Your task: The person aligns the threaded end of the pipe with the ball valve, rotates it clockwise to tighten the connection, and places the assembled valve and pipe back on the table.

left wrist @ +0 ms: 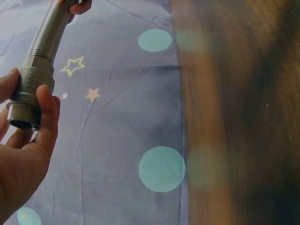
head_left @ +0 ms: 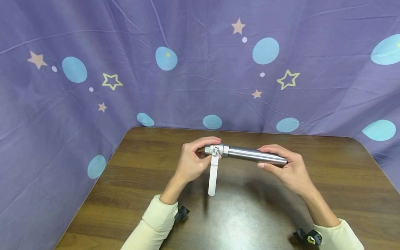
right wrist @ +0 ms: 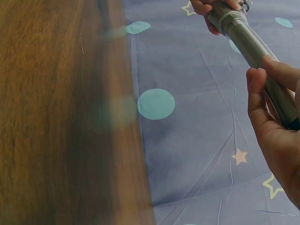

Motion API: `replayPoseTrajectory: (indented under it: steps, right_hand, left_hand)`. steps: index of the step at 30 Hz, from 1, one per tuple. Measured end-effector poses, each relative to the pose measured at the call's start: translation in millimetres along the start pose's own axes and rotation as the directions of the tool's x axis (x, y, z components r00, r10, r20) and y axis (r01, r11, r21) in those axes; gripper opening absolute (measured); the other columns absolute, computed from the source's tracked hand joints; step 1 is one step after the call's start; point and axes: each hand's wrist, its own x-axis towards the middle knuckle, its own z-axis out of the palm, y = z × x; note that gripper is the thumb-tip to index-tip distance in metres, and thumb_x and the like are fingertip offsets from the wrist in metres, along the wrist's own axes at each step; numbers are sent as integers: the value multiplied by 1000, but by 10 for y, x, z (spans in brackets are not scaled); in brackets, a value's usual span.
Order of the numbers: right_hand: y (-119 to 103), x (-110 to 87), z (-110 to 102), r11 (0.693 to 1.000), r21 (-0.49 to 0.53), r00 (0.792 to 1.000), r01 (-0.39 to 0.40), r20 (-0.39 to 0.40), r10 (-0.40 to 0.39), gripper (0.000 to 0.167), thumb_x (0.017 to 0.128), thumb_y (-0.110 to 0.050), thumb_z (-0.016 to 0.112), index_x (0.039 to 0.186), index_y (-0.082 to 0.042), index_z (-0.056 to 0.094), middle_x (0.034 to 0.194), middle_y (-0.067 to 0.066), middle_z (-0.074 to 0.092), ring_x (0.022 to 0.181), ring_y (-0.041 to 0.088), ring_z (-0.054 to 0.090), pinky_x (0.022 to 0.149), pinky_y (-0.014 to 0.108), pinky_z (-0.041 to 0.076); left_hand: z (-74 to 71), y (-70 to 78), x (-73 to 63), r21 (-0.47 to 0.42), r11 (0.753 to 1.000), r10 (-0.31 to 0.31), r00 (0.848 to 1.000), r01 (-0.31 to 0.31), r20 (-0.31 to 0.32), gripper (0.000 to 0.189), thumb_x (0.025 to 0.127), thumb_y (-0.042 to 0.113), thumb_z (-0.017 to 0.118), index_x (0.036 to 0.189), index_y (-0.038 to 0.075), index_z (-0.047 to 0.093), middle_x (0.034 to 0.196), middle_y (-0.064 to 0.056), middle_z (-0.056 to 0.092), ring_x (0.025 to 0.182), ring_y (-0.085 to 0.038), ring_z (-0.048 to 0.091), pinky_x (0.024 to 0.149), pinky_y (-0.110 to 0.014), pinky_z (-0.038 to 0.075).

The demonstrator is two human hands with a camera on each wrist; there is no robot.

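Note:
A metal ball valve (head_left: 222, 150) with a long pale lever handle (head_left: 213, 177) is joined to a shiny steel pipe (head_left: 243, 153). My left hand (head_left: 195, 161) grips the valve body, thumb and fingers on opposite sides; the lever points down toward me. Near the pipe's far right end, my right hand (head_left: 289, 170) holds it between thumb and fingers. In the left wrist view the valve (left wrist: 33, 86) shows raised lettering and an open round end. The right wrist view has the pipe (right wrist: 253, 47) running from my right hand up to the valve. Both pieces are held above the table.
A brown wood-grain table (head_left: 131, 194) with rounded far corners lies below, bearing the shadows of the arms. Behind and to the left hangs a purple curtain (head_left: 193, 93) with stars and blue spots. Black wrist mounts (head_left: 182, 213) sit at both cuffs.

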Motion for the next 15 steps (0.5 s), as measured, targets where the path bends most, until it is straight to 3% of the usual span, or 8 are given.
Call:
replayPoseTrajectory:
  steps: [6,15]
  right_hand:
    - [14,-1,8,999,53,1000,-4,-6,4,45,77,19,84,119,4,76,117,-3,78,97,6,72,72,13,59]
    - [34,-1,-20,996,53,997,-76,-11,77,44,78,16,85,120,5,75,114,-8,80,90,1,72,68,13,59]
  left_hand:
    - [0,3,2,-6,1000,-3,1000,3,5,37,82,-17,74,118,-12,75,126,-27,75,110,-7,74,88,-33,68]
    - [-11,2,4,-6,1000,0,1000,0,16,38,82,-18,72,119,-11,75,127,-29,74,109,-7,74,87,-32,69]
